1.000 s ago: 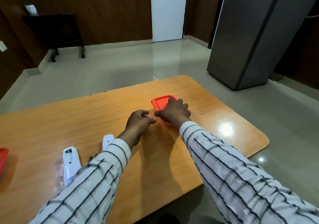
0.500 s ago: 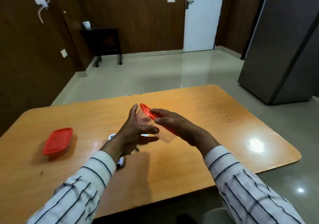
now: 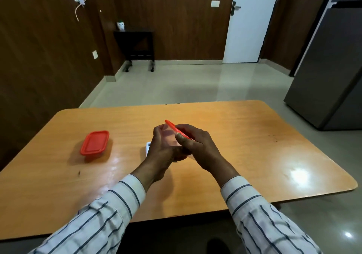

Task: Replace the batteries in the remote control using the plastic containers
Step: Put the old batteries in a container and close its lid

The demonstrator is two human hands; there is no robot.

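red plastic marked the top of a small clear tub (image 3: 168, 137) that a person in striped sleeves (image 3: 125, 195) held tilted above a wooden table (image 3: 254, 146). the left hand (image 3: 161, 152) cupped the tub's body, its fingers (image 3: 157, 133) curled round the far side. the right hand (image 3: 197, 144) gripped the red lid (image 3: 173, 127), thumb pressed on its near edge and the other fingers wrapped over the top. that split hold, one hand bracing the body and the other at the rim, looked suited to prying the lid off, so the step in hand appeared to be opening the tub to reach the batteries. whether the lid had begun to lift could not be told. the tub sat wholly between the two sets of fingers, clear of the table. a white remote (image 3: 148, 146) peeked out at the outer edge of the left hand, down on the table and mostly hidden by it. a second tub (image 3: 95, 142), lid shut, rested well to the outer side of the left fingers. counted in view: two tubs, two red lids, one remote, two hands. no batteries could be seen.
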